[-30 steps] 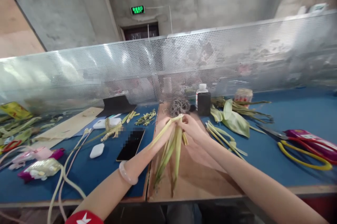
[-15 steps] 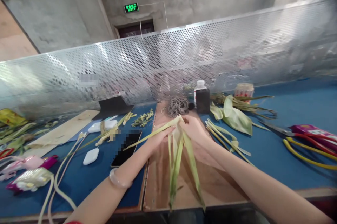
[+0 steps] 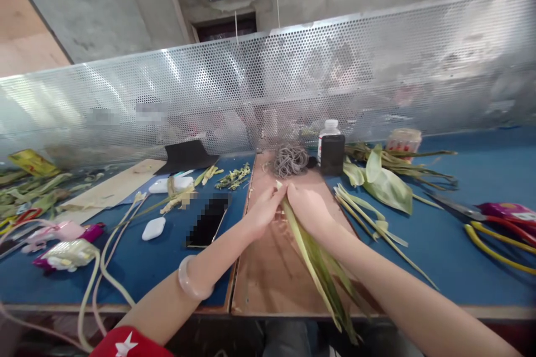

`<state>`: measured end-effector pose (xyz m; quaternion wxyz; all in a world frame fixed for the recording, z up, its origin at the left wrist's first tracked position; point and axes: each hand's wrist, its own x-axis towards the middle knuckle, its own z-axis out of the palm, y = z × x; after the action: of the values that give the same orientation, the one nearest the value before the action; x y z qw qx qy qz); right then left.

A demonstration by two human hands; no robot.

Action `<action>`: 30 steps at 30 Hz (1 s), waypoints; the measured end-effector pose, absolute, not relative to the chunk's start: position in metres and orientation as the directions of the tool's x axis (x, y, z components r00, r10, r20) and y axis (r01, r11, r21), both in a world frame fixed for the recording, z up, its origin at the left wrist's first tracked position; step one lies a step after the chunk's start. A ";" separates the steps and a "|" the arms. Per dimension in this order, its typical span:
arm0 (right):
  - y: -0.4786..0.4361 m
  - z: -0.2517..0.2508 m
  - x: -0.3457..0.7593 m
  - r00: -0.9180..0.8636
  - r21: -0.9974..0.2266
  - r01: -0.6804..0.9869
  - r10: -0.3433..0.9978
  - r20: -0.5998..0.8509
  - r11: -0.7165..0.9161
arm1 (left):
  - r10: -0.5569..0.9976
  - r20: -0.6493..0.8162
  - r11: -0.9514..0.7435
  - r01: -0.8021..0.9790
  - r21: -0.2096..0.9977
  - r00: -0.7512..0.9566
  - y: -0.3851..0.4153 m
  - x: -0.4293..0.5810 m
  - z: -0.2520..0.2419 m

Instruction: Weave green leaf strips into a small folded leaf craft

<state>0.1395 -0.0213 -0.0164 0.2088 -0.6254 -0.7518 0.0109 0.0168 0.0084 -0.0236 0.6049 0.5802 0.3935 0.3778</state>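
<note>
Over the wooden board [image 3: 263, 284], a bundle of long yellow-green leaf strips [image 3: 307, 251] hangs down toward the table's front edge. My left hand [image 3: 266, 209] pinches the pale top end of the strips between thumb and fingers. Close beside it, my right hand [image 3: 307, 209] is closed on the same end, its fingertips partly hidden behind the thumb and leaf. The lower ends fan out below my right forearm and reach past the board's edge. A coil of grey cord [image 3: 290, 160] lies just beyond my hands.
Left are a phone [image 3: 209, 222], a white case [image 3: 153, 228], cables [image 3: 103, 267] and leaf scraps [image 3: 234, 177]. Right are loose strips [image 3: 377, 223], a broad pale leaf [image 3: 387, 186], scissors [image 3: 469, 213], a white bottle [image 3: 324, 136] and a black box [image 3: 333, 154]. Perforated metal screen [image 3: 201, 100] stands behind.
The hanging strips have swung to the right, under my right forearm. A strip that stuck out left across my left hand no longer does. My hands remain together at the top end.
</note>
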 end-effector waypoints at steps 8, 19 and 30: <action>-0.024 -0.013 0.133 -0.089 -0.292 0.936 0.935 0.344 0.196 | 0.962 0.046 -0.029 -0.067 0.997 0.268 0.013 0.015 -0.036; -0.016 -0.023 0.151 -0.017 -0.714 0.591 0.891 0.453 0.375 | 0.945 0.232 -0.287 0.245 0.926 0.233 0.014 0.009 -0.033; -0.015 -0.027 0.146 -0.108 -0.651 0.645 0.890 0.442 0.401 | 0.946 0.261 -0.309 0.288 0.906 0.195 0.021 0.003 -0.044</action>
<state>0.1461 -0.0153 -0.0273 0.4112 -0.5264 -0.7290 0.1494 0.0028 0.0208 -0.0442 0.3718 0.6775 0.4551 0.4422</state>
